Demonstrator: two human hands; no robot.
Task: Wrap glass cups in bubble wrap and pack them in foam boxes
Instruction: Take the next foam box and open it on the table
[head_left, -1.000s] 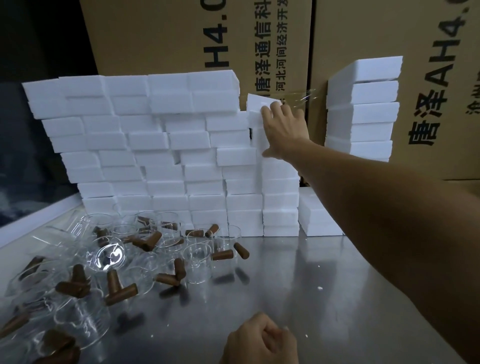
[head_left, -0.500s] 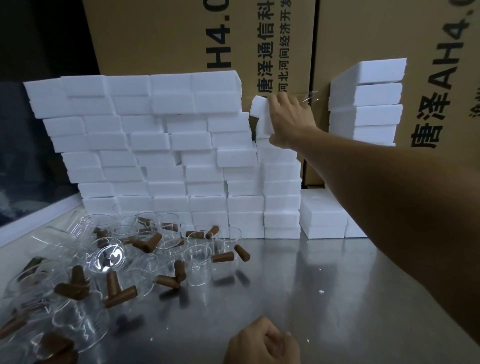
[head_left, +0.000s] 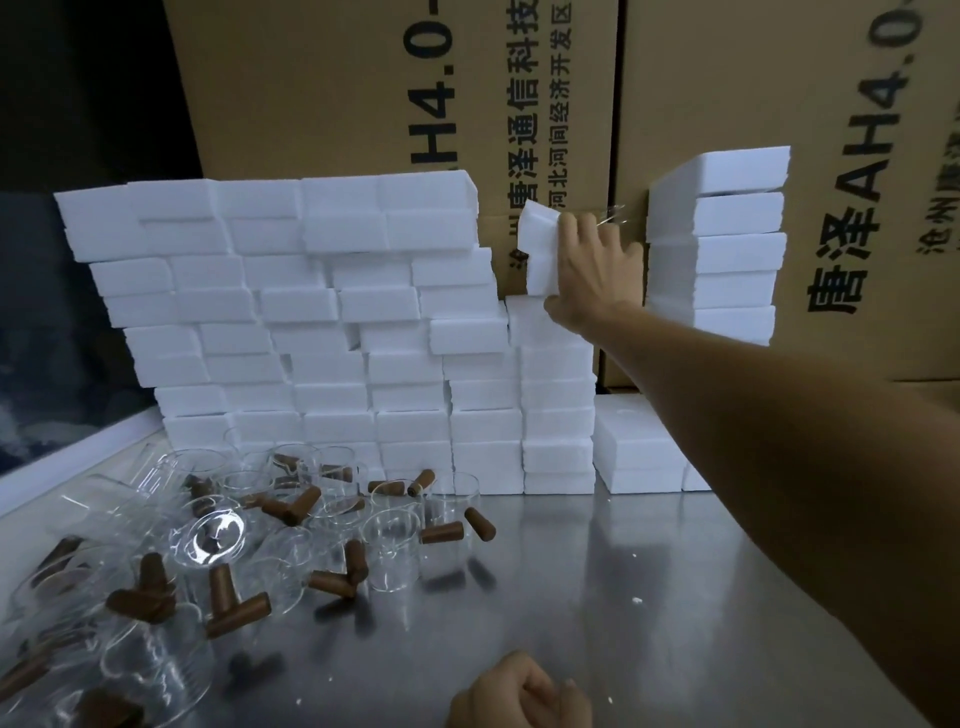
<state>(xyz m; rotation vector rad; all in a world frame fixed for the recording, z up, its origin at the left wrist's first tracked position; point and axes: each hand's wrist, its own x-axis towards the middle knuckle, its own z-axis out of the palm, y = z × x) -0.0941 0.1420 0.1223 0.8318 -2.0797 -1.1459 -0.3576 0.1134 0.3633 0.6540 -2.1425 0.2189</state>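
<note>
- Our right hand (head_left: 584, 270) reaches out and grips a white foam box (head_left: 539, 244), tilted, at the top of the right end of the stacked foam wall (head_left: 311, 322).
- Our left hand (head_left: 519, 696) rests near the bottom edge on the metal table (head_left: 597, 597), fingers curled, holding nothing we can see.
- Glass cups (head_left: 390, 545) with brown handles crowd the table's left side, before the wall.
- Cardboard cartons (head_left: 395, 78) stand behind.

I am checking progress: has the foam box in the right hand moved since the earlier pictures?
Yes. The foam box in the right hand has tilted and lifted off the stack, away from the cardboard carton behind.
</note>
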